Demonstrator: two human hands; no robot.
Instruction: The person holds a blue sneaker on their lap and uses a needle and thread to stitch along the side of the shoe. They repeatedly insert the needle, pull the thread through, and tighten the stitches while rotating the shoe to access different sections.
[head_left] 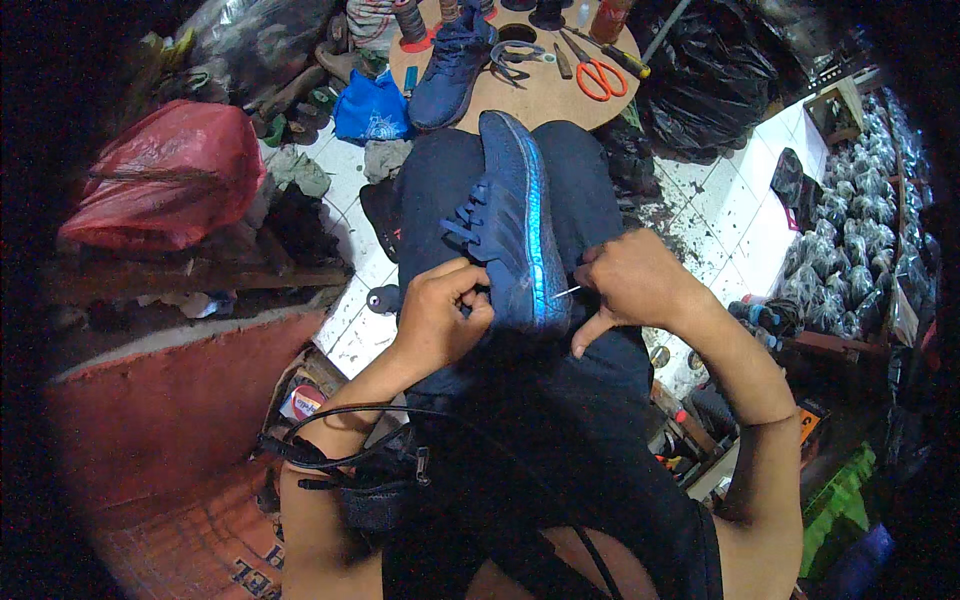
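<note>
A dark blue sneaker (512, 235) lies on its side across my lap, toe pointing away, its shiny blue sole edge (537, 225) turned to the right. My left hand (445, 308) is closed at the shoe's opening near the heel, fingers curled against the upper. In my right fist (637, 285) is an awl, with its thin metal shaft (567, 292) pointing left at the sole edge near the heel. My fist hides the handle, and whether the tip is inside the sole cannot be made out. My right thumb sticks out downward, apart from the shoe.
A matching sneaker (447, 80) stands on a round wooden table (535, 90) ahead, beside orange-handled scissors (600, 78), a screwdriver (630, 60) and thread spools (410, 25). A blue bag (372, 108) and a red bag (170, 175) lie left; black plastic bags (710, 80) are at right.
</note>
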